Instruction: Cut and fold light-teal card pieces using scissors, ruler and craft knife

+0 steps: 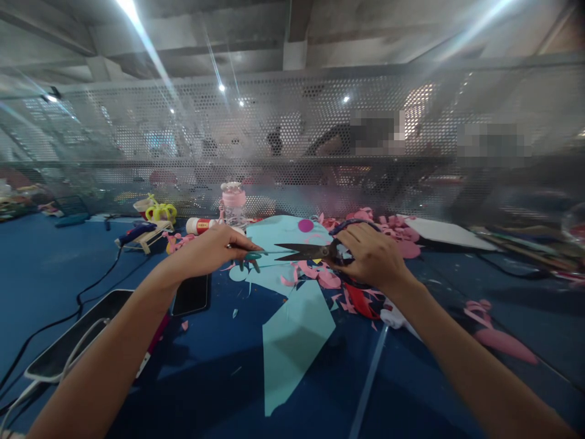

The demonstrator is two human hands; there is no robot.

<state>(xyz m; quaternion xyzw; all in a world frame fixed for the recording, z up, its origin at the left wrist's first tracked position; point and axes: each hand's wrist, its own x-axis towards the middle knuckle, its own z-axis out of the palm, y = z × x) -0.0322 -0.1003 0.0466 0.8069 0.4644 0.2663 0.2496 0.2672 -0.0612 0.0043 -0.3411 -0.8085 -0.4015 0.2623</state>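
My right hand (pixel 373 253) grips a pair of dark-bladed scissors (pixel 311 252) by the handles, with the blades parted and pointing left. Between the fingers of my left hand (pixel 222 247) is a small piece of teal paper (pixel 253 256), held nearly edge-on. Its thin edge reaches toward the gap between the blades; whether they touch it, I cannot tell. Below the scissors lies a large light-blue paper sheet (pixel 297 341) with angular edges. Another light-blue sheet (pixel 274 228) lies behind, partly covered by pink paper scraps (pixel 326 278) and carrying a purple disc (pixel 305 225).
On the blue table (pixel 219 378), a black phone (pixel 192 296) and a tablet-like device (pixel 77 335) with cables lie left. A pink-topped clear bottle (pixel 234 207), a white-and-red tube (pixel 200 226) and a glue gun (pixel 137 231) stand or lie behind. A perforated metal screen (pixel 274 140) closes the back.
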